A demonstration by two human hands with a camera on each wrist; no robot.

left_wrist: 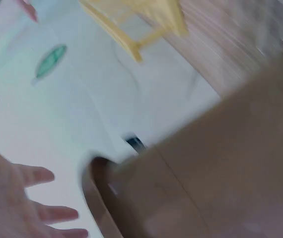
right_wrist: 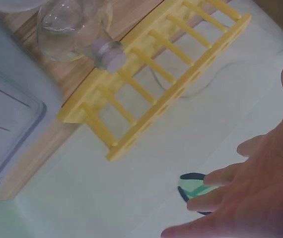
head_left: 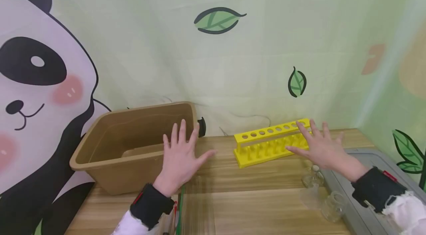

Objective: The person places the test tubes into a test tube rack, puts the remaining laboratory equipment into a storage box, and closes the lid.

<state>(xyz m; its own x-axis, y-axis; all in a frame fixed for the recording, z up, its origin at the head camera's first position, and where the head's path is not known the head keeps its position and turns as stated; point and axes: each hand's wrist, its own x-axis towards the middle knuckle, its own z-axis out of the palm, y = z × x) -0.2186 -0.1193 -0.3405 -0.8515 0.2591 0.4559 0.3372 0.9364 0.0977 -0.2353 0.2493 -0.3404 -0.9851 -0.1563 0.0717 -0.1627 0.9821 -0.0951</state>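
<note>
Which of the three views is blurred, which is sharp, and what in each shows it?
Left wrist view: heavy motion blur smears the brown bin. Head view: mostly sharp, yellow rack crisp. Right wrist view: fairly sharp, rack pegs clear, right hand slightly soft.

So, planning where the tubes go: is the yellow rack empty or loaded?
Empty: every hole along the top of the yellow rack shows open, with no tubes standing in it.

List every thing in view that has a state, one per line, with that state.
Left hand: open, fingers spread, holding nothing.
Right hand: open, fingers spread over the rack's right end.
Brown tub: upright, looks empty.
Yellow test-tube rack: upright, holes empty.
Glass flask: lying on its side, looks empty.
Grey lid: lying flat.
</note>
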